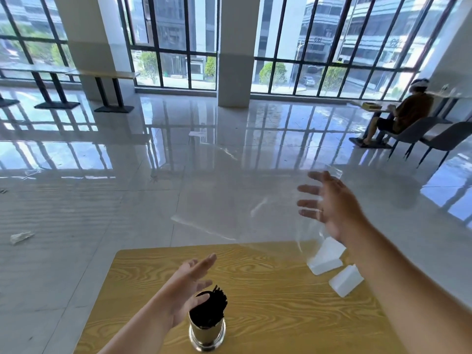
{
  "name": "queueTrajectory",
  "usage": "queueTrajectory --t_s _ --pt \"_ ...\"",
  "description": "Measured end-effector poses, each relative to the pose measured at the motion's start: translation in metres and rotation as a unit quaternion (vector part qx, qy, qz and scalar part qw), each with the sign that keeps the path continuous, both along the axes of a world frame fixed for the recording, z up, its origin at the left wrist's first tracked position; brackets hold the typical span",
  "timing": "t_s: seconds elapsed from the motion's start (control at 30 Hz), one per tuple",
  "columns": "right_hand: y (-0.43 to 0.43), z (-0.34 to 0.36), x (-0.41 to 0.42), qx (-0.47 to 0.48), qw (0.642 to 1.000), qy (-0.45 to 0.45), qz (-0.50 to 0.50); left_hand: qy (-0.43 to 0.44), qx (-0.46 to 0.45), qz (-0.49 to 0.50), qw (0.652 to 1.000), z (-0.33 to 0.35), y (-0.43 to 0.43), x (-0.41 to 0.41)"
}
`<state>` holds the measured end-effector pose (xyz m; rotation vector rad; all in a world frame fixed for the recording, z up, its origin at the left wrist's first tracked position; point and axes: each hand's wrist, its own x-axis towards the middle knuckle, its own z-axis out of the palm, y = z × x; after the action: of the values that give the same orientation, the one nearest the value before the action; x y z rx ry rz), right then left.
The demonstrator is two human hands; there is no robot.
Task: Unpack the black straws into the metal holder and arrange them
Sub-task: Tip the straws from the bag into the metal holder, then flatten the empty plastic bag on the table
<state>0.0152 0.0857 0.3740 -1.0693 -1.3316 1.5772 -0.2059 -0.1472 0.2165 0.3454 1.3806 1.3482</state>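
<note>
The black straws are all standing in the metal holder, which is upright on the wooden table, close to the near edge and a little left of the middle. The straws look thin and very dark, and they are packed as a dense bundle that fills the mouth of the holder. Their tops are not even: some rise higher and lean toward the right side. The holder is a shiny round cup with a wider bright ring at its foot. Your left hand is just beside the holder on its left and far side, with the palm turned to the straws and the fingers straight and a little spread, gripping nothing; I cannot tell if one finger touches the straw tops. Your right hand is raised beyond the far right corner of the table, with its fingers spread wide and straight. A clear plastic bag hangs in the air in front of this hand, above the far edge of the table; part of the film covers the fingers, but I cannot tell if it touches them. Two white blocks lie near the right edge of the table. Far behind, at the right, a person sits on a chair.
</note>
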Motion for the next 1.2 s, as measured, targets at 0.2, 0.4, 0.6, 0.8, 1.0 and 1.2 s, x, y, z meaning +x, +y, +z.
queueTrajectory --t_s 0.2,0.4,0.6,0.8,1.0,1.2 --pt "-0.021 -0.045 -0.017 -0.151 0.971 0.184 -0.001 0.005 0.076 -0.007 0.997 0.015 0.02 0.003" --pt "-0.041 -0.069 -0.026 -0.199 0.961 0.183 0.061 0.053 0.13 0.117 0.983 0.048 0.032 -0.02" --pt "-0.039 -0.077 -0.016 -0.157 0.986 0.006 0.059 0.131 0.122 0.146 0.973 0.073 0.03 -0.052" --pt "-0.025 -0.076 0.0 0.026 0.992 -0.114 0.057 0.219 0.124 0.065 0.966 0.103 0.029 -0.059" --pt "-0.029 -0.068 -0.007 0.058 0.977 -0.129 0.162 0.16 0.186 -0.014 0.969 0.132 0.025 -0.043" --pt "-0.049 -0.075 -0.02 -0.055 0.96 -0.117 0.247 0.056 0.225 -0.064 0.971 0.158 0.026 -0.022"
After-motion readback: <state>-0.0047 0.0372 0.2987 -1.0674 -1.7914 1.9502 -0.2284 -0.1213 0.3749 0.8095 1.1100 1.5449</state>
